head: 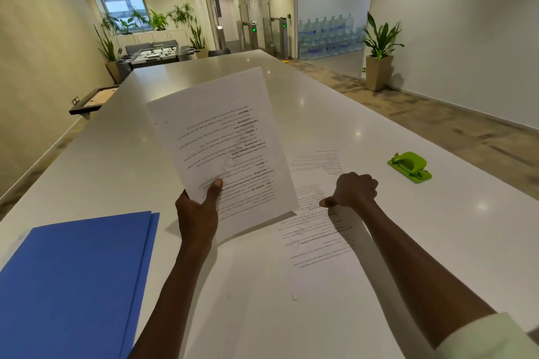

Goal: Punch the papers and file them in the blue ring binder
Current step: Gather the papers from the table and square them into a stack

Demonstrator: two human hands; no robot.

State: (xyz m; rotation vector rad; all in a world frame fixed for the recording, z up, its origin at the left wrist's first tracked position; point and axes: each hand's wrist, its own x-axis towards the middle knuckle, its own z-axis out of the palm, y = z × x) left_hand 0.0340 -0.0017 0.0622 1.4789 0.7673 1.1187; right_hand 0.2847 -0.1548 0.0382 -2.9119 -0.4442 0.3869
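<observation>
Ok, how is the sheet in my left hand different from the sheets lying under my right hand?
The held sheet is lifted off the table and tilted up, gripped at its lower edge by the left hand; the lying sheets rest flat on the table. The held sheet is a single page, while the lying sheets overlap, with the right hand curled over them. Both are white pages with black print.

Left hand [198,210] raised, thumb pinching; right hand [354,191] seemingly curled into a fist, thumb out.
</observation>
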